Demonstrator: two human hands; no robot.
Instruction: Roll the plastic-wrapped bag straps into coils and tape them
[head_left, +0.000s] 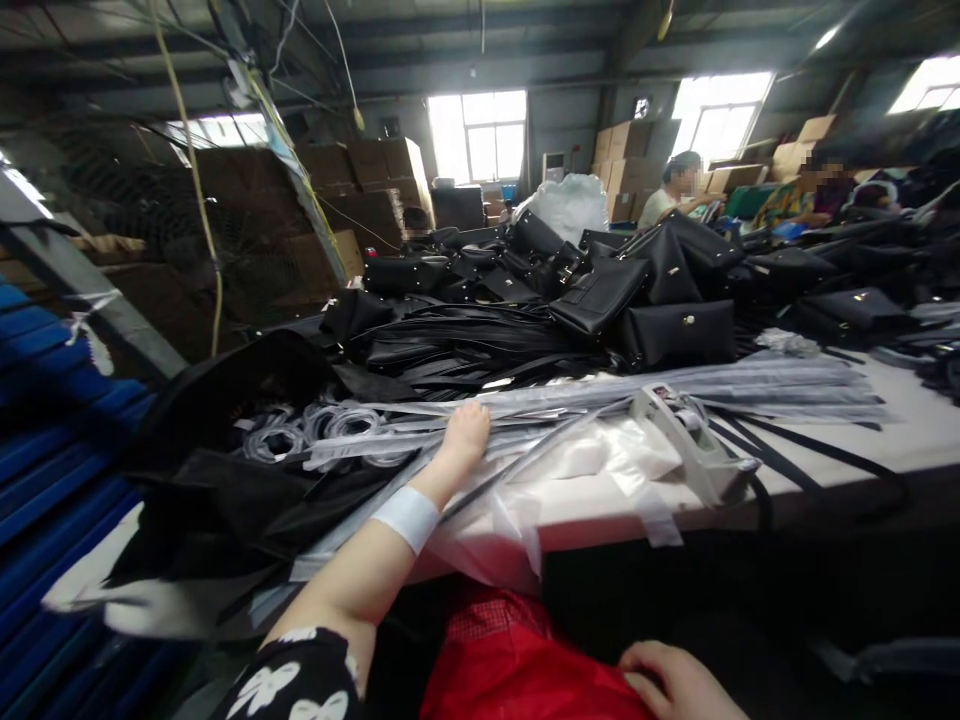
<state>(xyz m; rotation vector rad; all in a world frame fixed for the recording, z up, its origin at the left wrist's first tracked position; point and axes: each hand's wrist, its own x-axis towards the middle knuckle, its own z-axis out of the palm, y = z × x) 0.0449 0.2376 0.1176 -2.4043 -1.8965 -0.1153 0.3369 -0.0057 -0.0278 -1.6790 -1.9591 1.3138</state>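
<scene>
My left hand (466, 437) reaches over the table with its fingers closed on long straps in clear plastic sleeves (540, 405). A pale band wraps that wrist. To the left of the hand lie several coiled clear plastic rolls (322, 430). Low at the right of my red apron (517, 660) is my right hand (679, 682), its fingers loosely bent and a little apart, with nothing visible in them. A grey tool like a tape dispenser (686, 440) stands on the table edge, beside crumpled white plastic (600, 455).
Black bags (679, 330) and loose black straps (480, 335) are heaped behind. Blue stacked panels (52, 430) rise at the left, next to a slanted metal post (97, 270). Co-workers sit beyond the heap. Cartons (382, 165) stand at the back.
</scene>
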